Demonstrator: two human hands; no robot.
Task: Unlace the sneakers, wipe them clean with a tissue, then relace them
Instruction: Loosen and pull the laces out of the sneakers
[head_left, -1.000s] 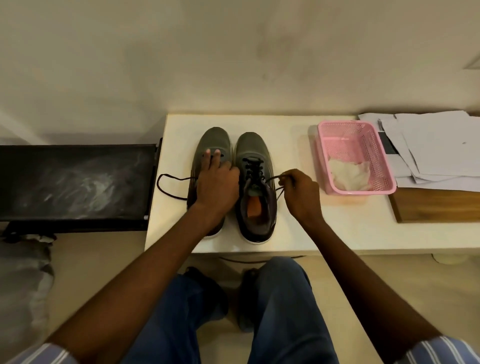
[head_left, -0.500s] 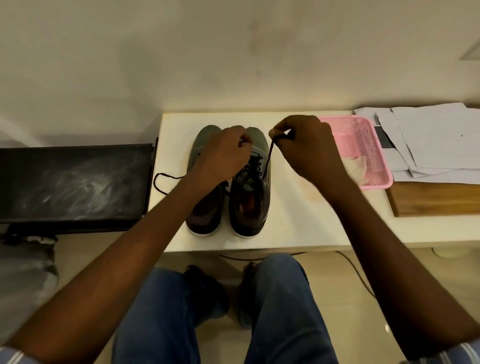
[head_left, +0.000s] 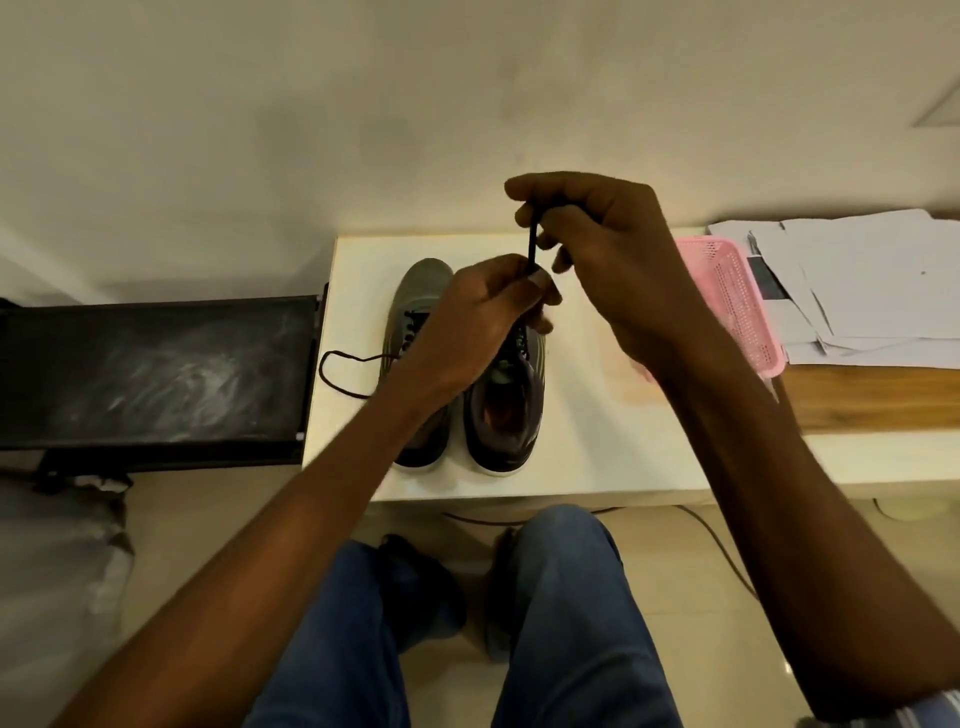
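Observation:
Two grey sneakers stand side by side on a white table, toes away from me. The left sneaker has a loose black lace looping onto the table to its left. The right sneaker shows its orange insole. My right hand is raised above the shoes and pinches the right sneaker's black lace, drawn up taut. My left hand hovers over the right sneaker's lacing and pinches the same lace lower down.
A pink plastic basket sits right of the shoes, partly hidden by my right arm. A stack of white papers lies on a wooden board further right. A black panel stands left of the table. My knees are below.
My right hand has risen from beside the right sneaker, drawing its lace upward. My left hand left the left sneaker and came across to the same lace.

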